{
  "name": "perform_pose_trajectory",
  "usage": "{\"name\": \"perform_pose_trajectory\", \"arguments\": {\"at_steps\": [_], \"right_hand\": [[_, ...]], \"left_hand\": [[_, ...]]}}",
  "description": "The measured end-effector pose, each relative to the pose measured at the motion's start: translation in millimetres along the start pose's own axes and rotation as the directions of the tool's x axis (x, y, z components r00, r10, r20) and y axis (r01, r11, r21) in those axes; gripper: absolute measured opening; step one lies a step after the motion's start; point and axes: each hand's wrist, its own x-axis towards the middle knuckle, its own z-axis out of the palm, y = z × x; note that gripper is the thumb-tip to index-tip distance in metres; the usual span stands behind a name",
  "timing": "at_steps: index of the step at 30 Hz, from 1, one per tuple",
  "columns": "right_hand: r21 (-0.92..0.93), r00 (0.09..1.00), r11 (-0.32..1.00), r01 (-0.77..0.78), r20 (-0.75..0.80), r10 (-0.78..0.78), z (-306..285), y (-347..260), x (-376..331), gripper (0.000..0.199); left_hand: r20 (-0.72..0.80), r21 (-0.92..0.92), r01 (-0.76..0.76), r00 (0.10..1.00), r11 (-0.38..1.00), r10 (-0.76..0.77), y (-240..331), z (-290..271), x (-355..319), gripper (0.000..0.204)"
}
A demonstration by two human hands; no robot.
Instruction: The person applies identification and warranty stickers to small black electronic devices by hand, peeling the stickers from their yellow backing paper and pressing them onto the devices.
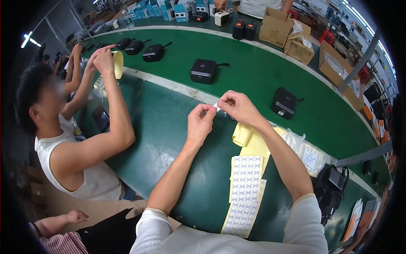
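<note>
A small white sticker [217, 107] is pinched between the fingertips of my left hand [199, 123] and my right hand [240, 108]. Both hands are raised over the bench by the near edge of the green belt. Below my right forearm lie sheets of white printed labels [243, 190] in rows on yellow backing. A curled piece of yellow backing paper [242, 134] rests just above them. Beyond my hands, a black box-shaped device [203, 71] with a strap sits on the belt, and another black device [284, 103] is to its right.
The green belt [245, 59] curves across, carrying more black devices [153, 53] at the left. A co-worker [84, 139] on my left holds up yellow paper [118, 64]. Plastic bags [311, 156] and a black device with a screen [332, 186] lie right. Cardboard boxes [275, 27] stand behind.
</note>
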Motion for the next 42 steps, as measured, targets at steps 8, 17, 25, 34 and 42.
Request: {"name": "perform_pose_trajectory", "arguments": {"at_steps": [8, 17, 25, 34, 42], "right_hand": [[-0.342, 0.978, 0.936, 0.08, -0.157, -0.141, 0, 11, 32, 0.025], [-0.643, 0.988, 0.764, 0.057, -0.073, -0.136, -16, 54, 113, 0.083], [-0.508, 0.977, 0.841, 0.183, 0.0, -0.213, -38, 66, 129, 0.085], [-0.36, 0.991, 0.933, -0.002, -0.125, -0.046, -51, 64, 121, 0.079], [-0.312, 0.994, 0.95, -0.005, -0.105, -0.03, -60, 62, 110, 0.075]], "left_hand": [[-0.047, 0.251, -0.112, 0.991, 0.962, 0.128, -8, -8, 42, 0.015], [-0.077, -0.215, 0.161, 0.98, 0.963, -0.181, -9, -17, 80, 0.016], [-0.039, -0.304, 0.166, 0.982, 0.938, -0.186, -15, -3, 99, 0.016], [-0.12, -0.333, 0.134, 0.976, 0.933, -0.183, -20, 30, 114, 0.02], [-0.095, -0.335, 0.145, 0.978, 0.931, -0.187, -24, 41, 118, 0.018]]}}
